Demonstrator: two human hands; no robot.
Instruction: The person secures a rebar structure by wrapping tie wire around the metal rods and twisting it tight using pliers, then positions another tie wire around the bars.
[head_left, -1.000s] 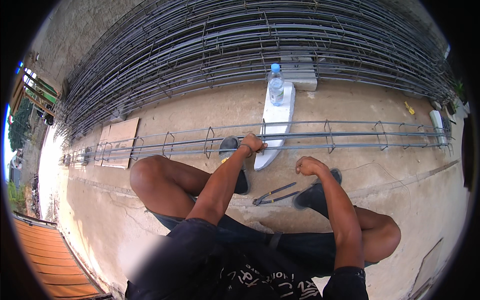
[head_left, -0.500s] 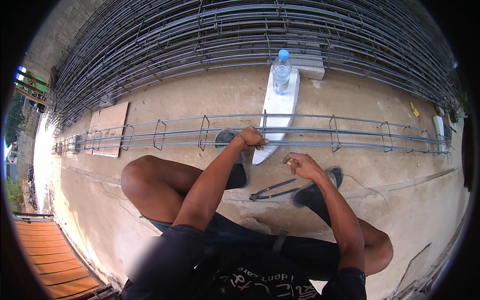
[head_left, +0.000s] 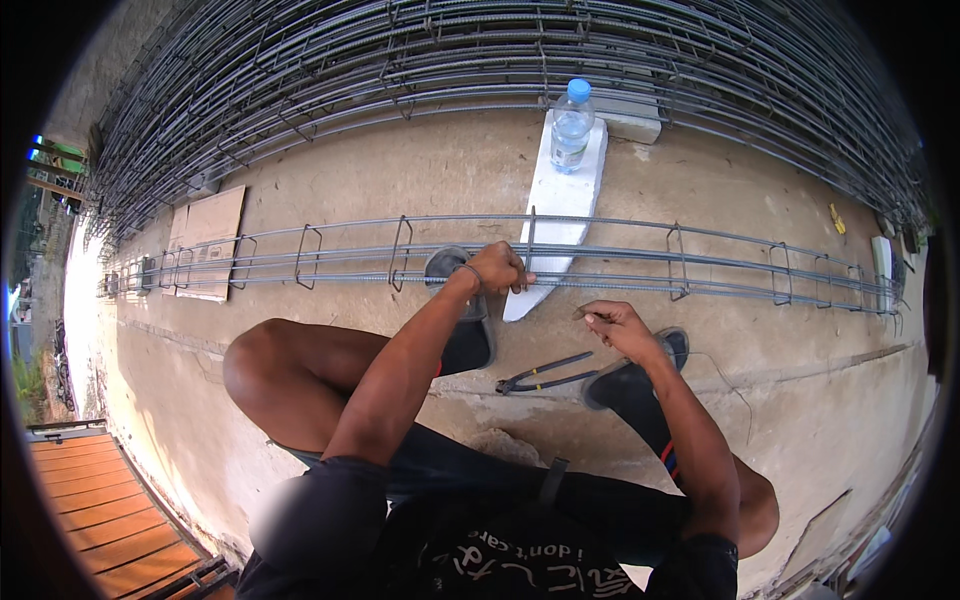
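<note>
The slender rebar cage [head_left: 640, 255] passes over the white slab [head_left: 566, 196]; the left hand [head_left: 500, 268] closes on its near bar [head_left: 604, 284], while the right hand [head_left: 615, 328] curls, its contents indiscernible. Likely stiff, heavy and rough, the cage is best grasped where bars meet stirrups [head_left: 530, 238].

Looks like a rebar yard to me: steel cages [head_left: 300, 80] heaped along the far side, 1 long cage [head_left: 620, 252] over bare concrete [head_left: 350, 170], nippers [head_left: 537, 386] nearby.

Rebar [head_left: 600, 285] ribbed metal; bottle [head_left: 572, 138] glossy plastic; floor [head_left: 340, 170] matt concrete.
</note>
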